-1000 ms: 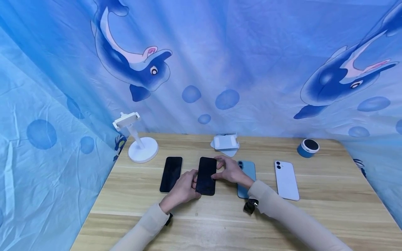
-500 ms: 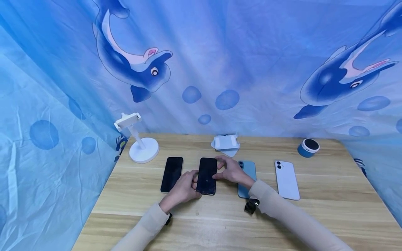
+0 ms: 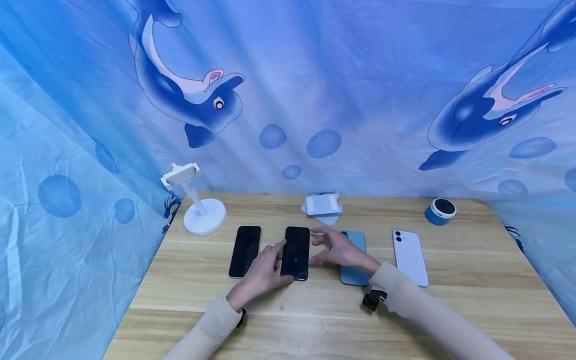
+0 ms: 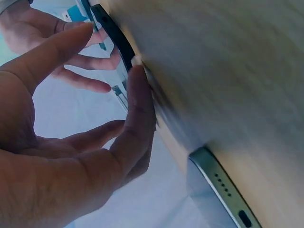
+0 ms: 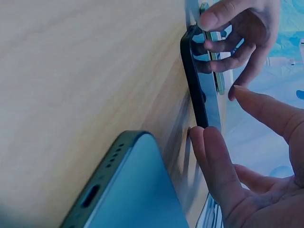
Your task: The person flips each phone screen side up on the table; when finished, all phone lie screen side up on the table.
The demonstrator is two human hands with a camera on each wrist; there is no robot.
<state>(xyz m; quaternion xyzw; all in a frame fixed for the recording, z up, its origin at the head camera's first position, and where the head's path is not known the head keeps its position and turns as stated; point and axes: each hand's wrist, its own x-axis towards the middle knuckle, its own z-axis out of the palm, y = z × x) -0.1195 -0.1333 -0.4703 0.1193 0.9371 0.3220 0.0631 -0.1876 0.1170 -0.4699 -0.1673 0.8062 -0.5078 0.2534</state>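
A black-screened phone (image 3: 296,254) lies face up mid-table between both hands. My left hand (image 3: 262,272) is at its left side, fingertips at the long edge and thumb by the bottom corner. In the left wrist view, the thumb and fingers are extended around the dark phone edge (image 4: 115,38). My right hand (image 3: 338,247) hovers right of that phone, fingers spread and apart from its edge, the wrist over a blue phone (image 3: 354,275). In the right wrist view, the right fingertips (image 5: 216,135) lie just beside the dark phone's end.
Another black-screened phone (image 3: 245,251) lies to the left. A white phone (image 3: 410,259) lies face down at right. Along the back stand a white phone stand (image 3: 203,217), a small white holder (image 3: 323,205) and a blue round speaker (image 3: 437,216). A dolphin-print curtain (image 3: 288,90) hangs behind.
My right hand has drawn back to the right, away from the middle phone's edge. My left thumb has shifted slightly right along the bottom edge; the phones have stayed in place.
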